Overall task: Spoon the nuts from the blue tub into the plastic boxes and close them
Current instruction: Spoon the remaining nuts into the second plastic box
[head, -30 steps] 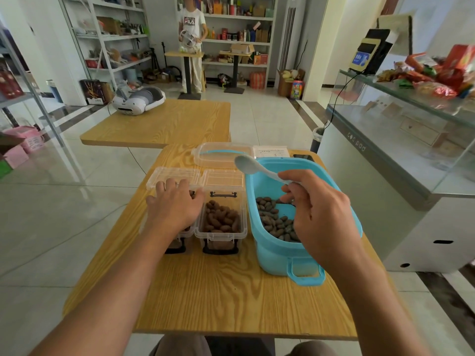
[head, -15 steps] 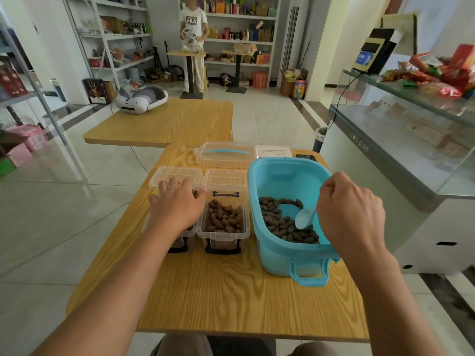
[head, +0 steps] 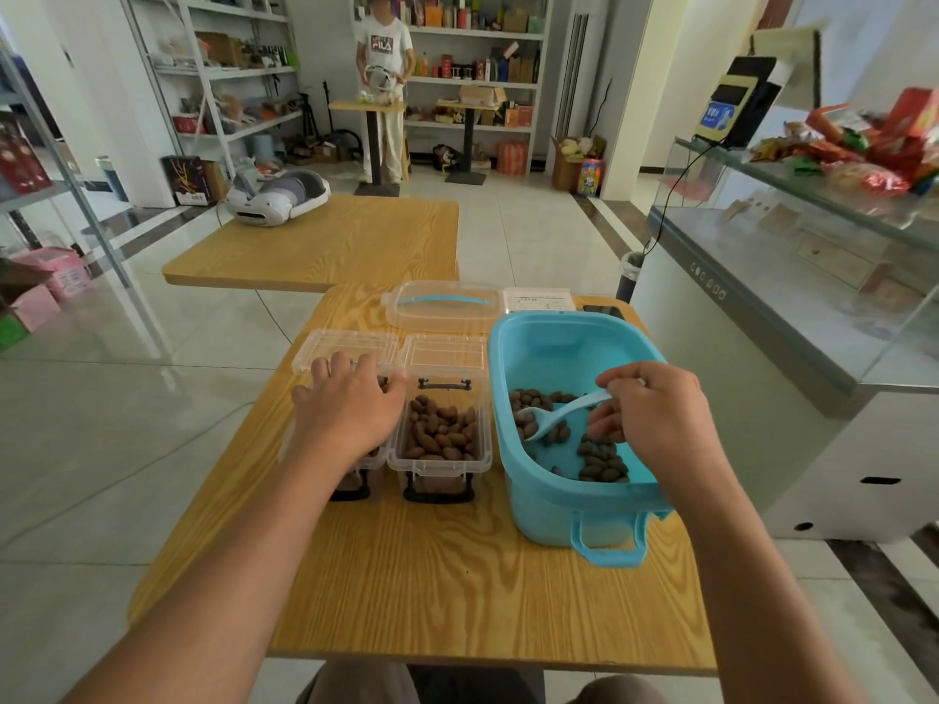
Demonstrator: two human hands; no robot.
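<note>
Item 1: blue tub (head: 554, 343), right side of the near wooden table (head: 432, 576), lid off. Nuts (head: 602, 457) lie thinly over its floor, with bare blue patches between them.

Item 2: white spoon (head: 556, 416), handle pinched by the right hand (head: 655, 419), fingers curled round it. Bowl is down among the nuts at the tub's left wall.

Item 3: 2 clear plastic boxes just left of the tub, side by side, lids hinged back on the far side. The right box (head: 441, 439) is well filled with nuts. The left box (head: 355, 459) is mostly hidden under the left hand (head: 345, 411), which rests flat on its rim with fingers spread and grasps nothing; its fill level cannot be told.

Item 4: clear tub lid (head: 442, 307) with a blue handle, lying far of the boxes.

Step in hand, as judged: loading a spoonful. To do it well, sweep the bowl along the tub floor toward a wall so the scattered nuts pile in, lift level, and carry low over the rims. The left hand should shift off the opening before the pour, yet steady the light box.
</note>
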